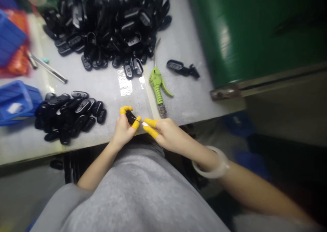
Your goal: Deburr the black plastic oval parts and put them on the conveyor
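A small black plastic part (130,117) is being gripped by the closed left hand (123,130) over the desk (109,89), near its front edge, while a thin metal pin (136,120) is being pinched against the part by the right hand (166,133).

left hand (124,130), right hand (166,133), held close together, fingers (150,123) curled
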Demonstrator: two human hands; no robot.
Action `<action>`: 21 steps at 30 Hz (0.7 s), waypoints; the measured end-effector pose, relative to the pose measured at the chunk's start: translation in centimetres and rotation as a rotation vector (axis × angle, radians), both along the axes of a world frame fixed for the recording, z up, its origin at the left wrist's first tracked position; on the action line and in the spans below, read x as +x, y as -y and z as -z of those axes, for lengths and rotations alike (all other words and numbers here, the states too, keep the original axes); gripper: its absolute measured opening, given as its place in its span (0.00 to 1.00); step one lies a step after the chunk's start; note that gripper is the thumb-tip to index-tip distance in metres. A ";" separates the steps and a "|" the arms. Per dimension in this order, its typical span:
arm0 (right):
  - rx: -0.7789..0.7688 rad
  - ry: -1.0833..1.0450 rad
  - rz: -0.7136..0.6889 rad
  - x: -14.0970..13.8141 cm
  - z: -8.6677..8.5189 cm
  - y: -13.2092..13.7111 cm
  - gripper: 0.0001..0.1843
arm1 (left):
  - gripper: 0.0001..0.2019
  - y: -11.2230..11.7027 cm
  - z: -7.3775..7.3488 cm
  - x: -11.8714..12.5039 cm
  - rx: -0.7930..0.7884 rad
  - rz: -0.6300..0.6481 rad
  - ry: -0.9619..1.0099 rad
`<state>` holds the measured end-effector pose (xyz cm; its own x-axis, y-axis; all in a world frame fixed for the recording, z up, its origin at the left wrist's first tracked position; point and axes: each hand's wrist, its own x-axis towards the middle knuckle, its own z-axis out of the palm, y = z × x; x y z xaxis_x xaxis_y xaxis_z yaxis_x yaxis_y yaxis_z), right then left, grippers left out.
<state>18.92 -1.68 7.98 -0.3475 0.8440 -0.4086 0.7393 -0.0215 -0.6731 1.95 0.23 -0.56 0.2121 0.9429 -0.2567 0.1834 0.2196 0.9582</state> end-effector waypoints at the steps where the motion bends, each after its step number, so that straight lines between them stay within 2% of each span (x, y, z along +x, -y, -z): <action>1: -0.068 -0.115 0.057 0.2 0.2 -0.1 0.17 | 0.19 0.0 0.0 0.0 0.000 -0.010 -0.005; 5: -0.203 -0.380 0.211 0.6 1.0 0.1 0.19 | 0.21 0.0 -0.3 0.1 -0.020 -0.048 -0.010; 9: -0.160 -0.429 0.269 0.9 1.0 0.8 0.19 | 0.19 -0.2 -0.8 0.2 -0.092 -0.065 0.053; 13: 0.035 -0.306 0.362 1.9 0.9 0.6 0.19 | 0.21 -0.3 -0.9 0.3 -0.162 -0.058 0.146; 17: 0.214 -0.015 0.463 3.9 1.8 -1.0 0.19 | 0.22 -0.3 -1.4 0.4 -0.207 -0.020 0.285; 19: 0.284 0.125 0.502 5.0 2.2 -1.9 0.16 | 0.23 -0.3 -2.1 -0.2 -0.165 0.051 0.300; 21: 0.328 0.161 0.540 6.0 2.6 -2.7 0.16 | 0.25 -0.6 -3.0 -1.8 -0.033 0.070 0.172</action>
